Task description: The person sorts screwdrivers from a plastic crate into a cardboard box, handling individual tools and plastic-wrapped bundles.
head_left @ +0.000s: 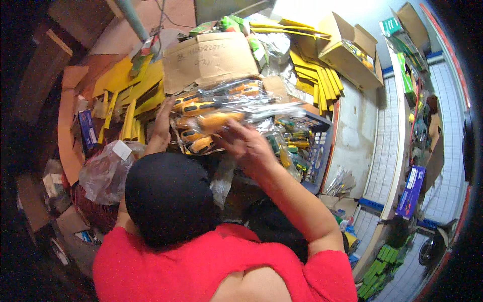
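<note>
In front of me an open cardboard box (209, 56) holds several screwdrivers in clear plastic wrap, their handles (198, 106) orange and black. My left hand (162, 123) rests against the box's left side, its fingers stretched along the edge. Over the box, my right hand (250, 146) closes its fingertips on a screwdriver (221, 121) with an orange handle. Its shaft points to the right, and motion blurs it.
A dark blue plastic crate (322, 146) with more wrapped tools stands right of the box. Yellow angled pieces (317, 75) lie behind it and at left (123, 80). Another carton (352, 50) sits at the back right. A clear plastic bag (105, 171) lies by my left arm.
</note>
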A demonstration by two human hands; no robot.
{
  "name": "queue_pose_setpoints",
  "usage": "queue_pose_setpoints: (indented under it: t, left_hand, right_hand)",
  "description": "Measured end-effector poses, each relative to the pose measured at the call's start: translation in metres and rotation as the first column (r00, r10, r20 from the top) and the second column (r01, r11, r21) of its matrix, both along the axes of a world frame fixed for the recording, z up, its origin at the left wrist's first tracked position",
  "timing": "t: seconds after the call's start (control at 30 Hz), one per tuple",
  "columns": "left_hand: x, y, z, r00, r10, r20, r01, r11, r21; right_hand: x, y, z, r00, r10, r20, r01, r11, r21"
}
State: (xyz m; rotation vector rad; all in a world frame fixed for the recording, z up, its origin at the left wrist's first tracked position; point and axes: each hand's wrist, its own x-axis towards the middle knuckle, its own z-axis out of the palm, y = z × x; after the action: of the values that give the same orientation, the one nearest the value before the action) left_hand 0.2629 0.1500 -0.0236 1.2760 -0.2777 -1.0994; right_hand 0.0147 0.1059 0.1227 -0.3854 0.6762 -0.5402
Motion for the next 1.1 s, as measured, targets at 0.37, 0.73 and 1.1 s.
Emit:
queue_pose_setpoints:
  t: [0.37,0.73,1.1]
  left_hand:
    - [0.005,0.006,0.009,0.968,-0.153,-0.196,0.138,0.986,-0.091]
    - [-0.001,0.010,0.037,0.993,-0.113,-0.026,0.112,0.993,-0.047]
    - [0.016,0.002,0.029,0.994,-0.108,0.035,0.102,0.986,0.131]
  right_hand:
    - [-0.124,-0.039,-0.066,0.679,0.248,-0.691,-0.528,0.818,-0.226]
    - [-0.191,-0.086,-0.142,0.426,-0.278,-0.861,-0.654,0.563,-0.505]
    - [-0.170,-0.081,-0.221,0.102,-0.360,-0.927,-0.953,0.231,-0.194]
